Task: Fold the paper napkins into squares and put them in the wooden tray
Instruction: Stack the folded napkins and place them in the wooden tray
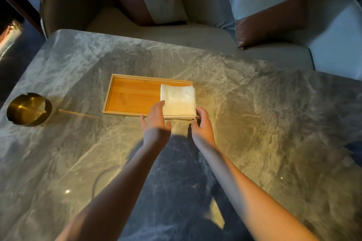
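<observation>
Head view: left hand (155, 121) slack, right hand (202, 125) grip unclear, beside napkins (179, 101); ashtray (29, 108) apart.

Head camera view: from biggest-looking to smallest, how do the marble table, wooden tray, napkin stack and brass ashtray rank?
1. marble table
2. wooden tray
3. napkin stack and brass ashtray: these look about alike, so I won't rank them.
</observation>
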